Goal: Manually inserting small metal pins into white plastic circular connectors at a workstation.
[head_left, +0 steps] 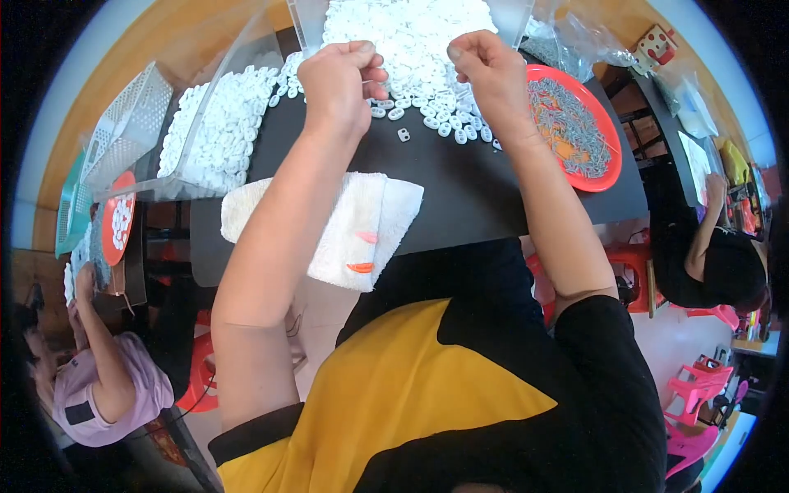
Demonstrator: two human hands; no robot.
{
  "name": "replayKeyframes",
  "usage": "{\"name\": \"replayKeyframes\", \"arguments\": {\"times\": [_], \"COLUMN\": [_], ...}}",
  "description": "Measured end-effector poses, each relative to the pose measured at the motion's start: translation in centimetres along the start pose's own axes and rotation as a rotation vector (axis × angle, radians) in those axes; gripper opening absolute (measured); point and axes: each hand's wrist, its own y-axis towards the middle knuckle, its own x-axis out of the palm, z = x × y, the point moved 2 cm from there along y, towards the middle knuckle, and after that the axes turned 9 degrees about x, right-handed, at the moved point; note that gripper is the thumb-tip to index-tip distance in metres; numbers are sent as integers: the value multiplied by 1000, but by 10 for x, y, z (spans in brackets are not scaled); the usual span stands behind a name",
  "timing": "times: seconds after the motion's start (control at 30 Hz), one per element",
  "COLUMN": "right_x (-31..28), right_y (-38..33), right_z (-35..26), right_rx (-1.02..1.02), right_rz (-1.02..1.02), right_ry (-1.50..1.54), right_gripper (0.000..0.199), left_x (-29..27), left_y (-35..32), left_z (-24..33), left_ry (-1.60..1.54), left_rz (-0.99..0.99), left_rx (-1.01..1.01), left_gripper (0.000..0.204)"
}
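Note:
My left hand [339, 86] hovers over the near edge of a heap of small white oval plastic pieces with two holes [403, 45]. Its fingers are curled in against the thumb, and whatever they hold is hidden. Across from it, my right hand [497, 86] is raised above the right side of the same heap, thumb and forefinger pinched together. Anything in that pinch is too small to make out. Below and between the hands, one loose white piece [403, 135] lies apart on the dark table [460, 185].
Right of my right hand sits a red plate [606, 123] of small grey screw-like parts. A clear bin [209, 185] of white pieces stands at left. A folded white towel [394, 205] lies under my left forearm. Co-workers sit left [115, 386] and right [723, 263].

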Motion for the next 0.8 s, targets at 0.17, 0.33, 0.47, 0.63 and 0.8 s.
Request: {"name": "replayKeyframes", "arguments": {"times": [0.17,0.33,0.47,0.63,0.8], "right_x": [14,28,37,35,19], "right_y": [-1,14,19,24,28], "right_z": [-19,-11,0,3,-10], "right_rx": [-92,-449,-628,-584,-79], "right_rz": [-134,-220,-280,-264,-382], "right_ry": [-434,-983,-1145,-1084,-483], "right_gripper": [12,17,17,14,9], "left_x": [-15,-26,-20,-23,-22], "left_y": [0,0,-6,-7,-7], "left_z": [2,-12,-9,-10,-11], "left_ry": [-66,-92,-78,-73,-43], "left_rz": [17,24,-29,-71,-88], "left_rx": [-55,-54,-7,-66,-72], "left_gripper": [11,10,8,9,12]}}
